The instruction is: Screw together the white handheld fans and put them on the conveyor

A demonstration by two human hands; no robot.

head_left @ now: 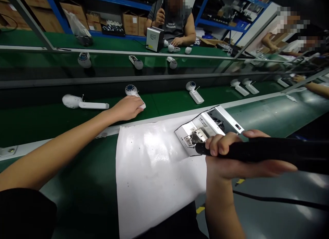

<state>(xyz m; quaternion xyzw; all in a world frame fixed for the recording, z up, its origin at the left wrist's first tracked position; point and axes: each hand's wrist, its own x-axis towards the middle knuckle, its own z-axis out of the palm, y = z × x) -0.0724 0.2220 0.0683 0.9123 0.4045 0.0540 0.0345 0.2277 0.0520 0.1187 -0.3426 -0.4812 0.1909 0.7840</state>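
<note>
My left hand (128, 108) is closed over the body of a white camera-like device (131, 90) on the green conveyor belt; the device's round head with dark dots shows beyond my fingers. My right hand (228, 153) is wrapped round a black electric screwdriver (269, 151), held level. Its tip points left, at the metal front of a silver screw feeder box (203, 127), and whether the two touch is unclear. The box stands at the top edge of a white sheet (154, 170) on the near worktop.
On the belt lie more white devices (195, 94), one with a long arm (86, 103) at the left. Metal rails and bars cross the view. Across the line a person in a dark shirt (177, 25) sits by another feeder box (155, 38). A cable (277, 199) hangs at the lower right.
</note>
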